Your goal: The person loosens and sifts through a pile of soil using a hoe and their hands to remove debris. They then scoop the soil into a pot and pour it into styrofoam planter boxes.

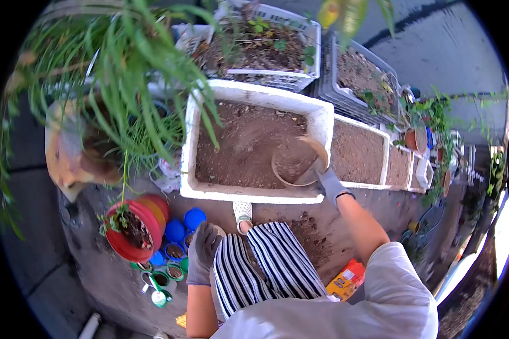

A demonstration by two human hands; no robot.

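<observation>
My right hand (331,183), in a grey glove, grips the near right rim of a round, tan-rimmed bowl (294,161). Soil shows inside the bowl, smeared by motion. It is in the right part of a white foam box (254,198) of brown soil (232,150). My left hand (206,251), also gloved in grey, is beside my striped trouser leg with its fingers curled. A tan rounded edge (216,229) shows by its fingertips, but I cannot make out what it belongs to.
Soil-filled crates (266,73) stand behind the box, and more soil boxes (359,152) line the right. Long green leaves (136,85) overhang the left. A red pot (133,234), small blue pots (175,230) and an orange packet (346,279) are on the ground.
</observation>
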